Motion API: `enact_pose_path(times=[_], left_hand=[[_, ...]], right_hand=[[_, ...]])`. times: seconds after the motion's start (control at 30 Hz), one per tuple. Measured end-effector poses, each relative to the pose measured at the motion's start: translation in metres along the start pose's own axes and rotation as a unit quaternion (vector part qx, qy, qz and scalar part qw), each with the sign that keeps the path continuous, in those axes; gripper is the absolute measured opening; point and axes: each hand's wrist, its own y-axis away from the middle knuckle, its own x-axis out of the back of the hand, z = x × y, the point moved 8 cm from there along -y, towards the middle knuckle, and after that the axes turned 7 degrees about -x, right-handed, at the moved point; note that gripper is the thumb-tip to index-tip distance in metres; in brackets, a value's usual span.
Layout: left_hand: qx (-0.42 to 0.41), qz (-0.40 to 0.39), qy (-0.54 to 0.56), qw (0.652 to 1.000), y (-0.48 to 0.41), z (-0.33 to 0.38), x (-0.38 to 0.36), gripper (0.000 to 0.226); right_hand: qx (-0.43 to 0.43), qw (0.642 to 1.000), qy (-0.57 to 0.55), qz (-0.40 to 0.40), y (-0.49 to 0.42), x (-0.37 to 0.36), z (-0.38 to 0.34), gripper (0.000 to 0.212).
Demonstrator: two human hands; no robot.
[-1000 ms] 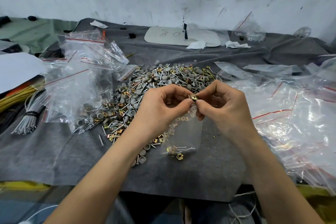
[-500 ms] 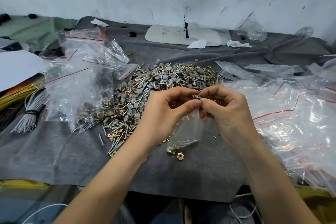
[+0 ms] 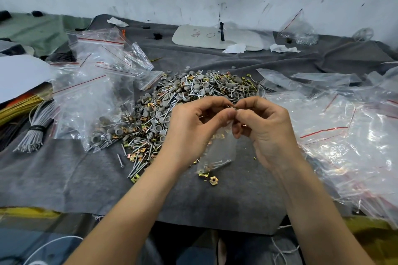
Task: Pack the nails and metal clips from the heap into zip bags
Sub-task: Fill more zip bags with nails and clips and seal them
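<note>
Pinching top edge of zip bag (image 3: 219, 150), hands (image 3: 193, 127) (image 3: 265, 127) hover before heap (image 3: 193, 90).

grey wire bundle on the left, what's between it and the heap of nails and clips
In the head view, a pile of clear zip bags lies between the wire bundle and the heap.

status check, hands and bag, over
Both hands busy: left hand and right hand pinch the top of the zip bag. A few nails at its bottom. The heap just behind, nothing blocking.
</note>
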Motion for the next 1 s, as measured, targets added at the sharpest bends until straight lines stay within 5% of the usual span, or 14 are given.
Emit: enact_pose_path(times=[0.23,1.0], left_hand=[[0.036,-0.008,0.063,0.997,-0.002,-0.003,-0.004,0.021],[0.094,0.014,0.150,0.984,0.002,-0.001,-0.007,0.013]], right_hand=[[-0.104,0.990,-0.083,-0.054,0.000,0.001,0.011,0.009],[-0.093,0.990,-0.081,-0.070,0.004,-0.002,0.010,0.013]])
